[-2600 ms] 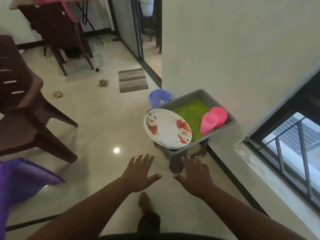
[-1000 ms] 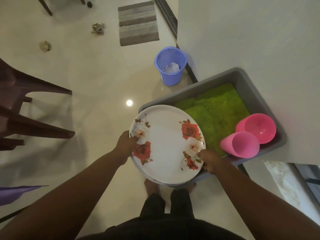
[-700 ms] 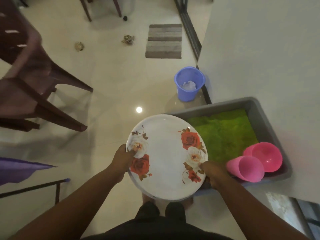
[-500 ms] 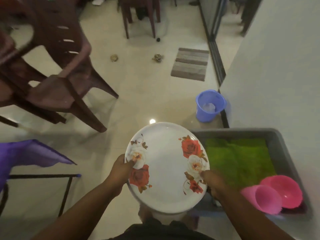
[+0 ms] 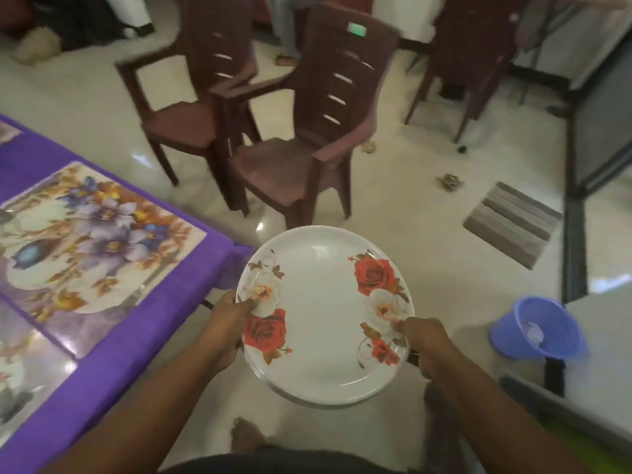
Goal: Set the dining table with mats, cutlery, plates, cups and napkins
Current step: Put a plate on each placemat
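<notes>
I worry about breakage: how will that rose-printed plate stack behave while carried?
The plates look rigid and glossy, so probably slippery. Several rims show at the lower edge, so the stack may be heavy and could shift. The left hand and right hand hold opposite edges, likely steadying it.

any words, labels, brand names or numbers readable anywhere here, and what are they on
No text can be read in this picture.
Green sticker on the back of the brown chair: too small and blurred to read.
Plates held by the left hand and right hand: roses only, no words.
Floral mat on the purple table: flowers only, no words.
</notes>
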